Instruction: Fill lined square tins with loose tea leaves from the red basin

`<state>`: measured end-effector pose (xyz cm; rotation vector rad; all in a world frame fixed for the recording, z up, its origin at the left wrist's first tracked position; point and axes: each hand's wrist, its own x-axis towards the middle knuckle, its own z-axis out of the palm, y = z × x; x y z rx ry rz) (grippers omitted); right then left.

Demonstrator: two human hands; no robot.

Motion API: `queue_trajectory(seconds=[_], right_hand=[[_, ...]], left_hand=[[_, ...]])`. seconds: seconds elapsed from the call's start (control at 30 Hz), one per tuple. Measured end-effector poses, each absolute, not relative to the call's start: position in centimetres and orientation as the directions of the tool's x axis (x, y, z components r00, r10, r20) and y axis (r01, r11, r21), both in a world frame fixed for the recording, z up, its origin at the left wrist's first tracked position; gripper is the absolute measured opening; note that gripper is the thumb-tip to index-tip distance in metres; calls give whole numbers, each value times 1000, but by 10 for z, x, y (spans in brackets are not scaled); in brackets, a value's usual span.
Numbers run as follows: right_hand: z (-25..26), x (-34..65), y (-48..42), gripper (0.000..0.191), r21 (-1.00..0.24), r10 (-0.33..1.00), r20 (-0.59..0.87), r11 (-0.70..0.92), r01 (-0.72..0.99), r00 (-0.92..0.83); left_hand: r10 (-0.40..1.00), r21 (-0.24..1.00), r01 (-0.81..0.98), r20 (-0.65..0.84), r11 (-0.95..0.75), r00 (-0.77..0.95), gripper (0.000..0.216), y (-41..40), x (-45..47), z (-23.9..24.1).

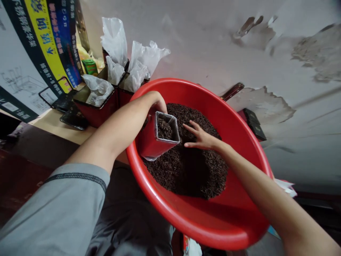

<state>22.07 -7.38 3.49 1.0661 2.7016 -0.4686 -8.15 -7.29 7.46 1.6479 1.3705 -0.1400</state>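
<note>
A large red plastic basin point(170, 216) holds a heap of dark, dry, twisted bits that look like loose tea leaves point(170, 174). At the basin's left side a square red tin point(153, 142) leans with its mouth toward me, a clear plastic liner at its rim and more of the dark leaves inside. My left hand point(159, 103) is on the tin's far side, gripping it; most of its fingers are hidden. Over the heap, right of the tin, my right hand point(198, 137) has its fingers spread and holds nothing.
Left of the basin, several red tins with plastic bags point(97, 90) stand on a wooden surface point(60, 122) beside dark lids point(74, 119). A large printed carton point(32, 53) rises behind them. Beyond the basin is a peeling wall point(202, 46), with a dark box point(254, 124) near it.
</note>
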Motion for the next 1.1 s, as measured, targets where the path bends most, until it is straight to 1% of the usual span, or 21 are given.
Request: queue_trajectory(seconds=[0.07,0.1,0.17,0.23,0.33,0.4,0.47,0.53,0.63,0.73,0.83,0.93,1.0,1.1], right_hand=[[19,229,-76,121,-100,654,-423,654,750,-627],[13,229,-80,125,-62,651,-450,660,749,-611],[10,226,-94,125,-34,619,-467,701,713,-631],[12,221,-108,122,-39,568,-507,736,676,-648],[16,215,-123,120,-17,524,-589,753,657,-616],[16,213,-128,116,23,537,-588,758,652,-605],[15,211,-129,107,51,553,-560,766,641,-617],[15,211,-129,97,51,559,-533,770,636,-635],[19,211,-128,83,6,574,-498,752,659,-650],[21,214,-125,73,-58,612,-425,717,694,-667],[26,218,-116,61,-126,678,-290,673,729,-675],[39,220,-102,51,-258,709,-107,657,708,-697],[54,214,-96,48,-361,727,2,641,678,-686],[81,193,-100,48,-487,738,98,620,615,-667]], left_hand=[[632,539,827,-700,161,333,40,-71,-80,70],[607,529,829,-724,183,328,41,-70,-80,69],[595,524,826,-738,206,320,41,-71,-79,69],[583,509,825,-757,245,294,40,-73,-79,72],[564,514,800,-776,309,281,40,-79,-79,77],[559,537,775,-774,332,296,38,-82,-80,78],[554,543,763,-777,352,297,34,-83,-80,79],[554,536,761,-782,365,285,31,-84,-79,79],[554,523,774,-785,356,276,31,-84,-78,80],[576,507,810,-771,295,273,34,-83,-78,80],[634,511,838,-716,189,293,36,-82,-78,79],[668,515,851,-671,106,323,34,-80,-79,76],[646,527,842,-684,116,339,33,-76,-79,72],[564,555,803,-743,218,360,33,-70,-81,66]])
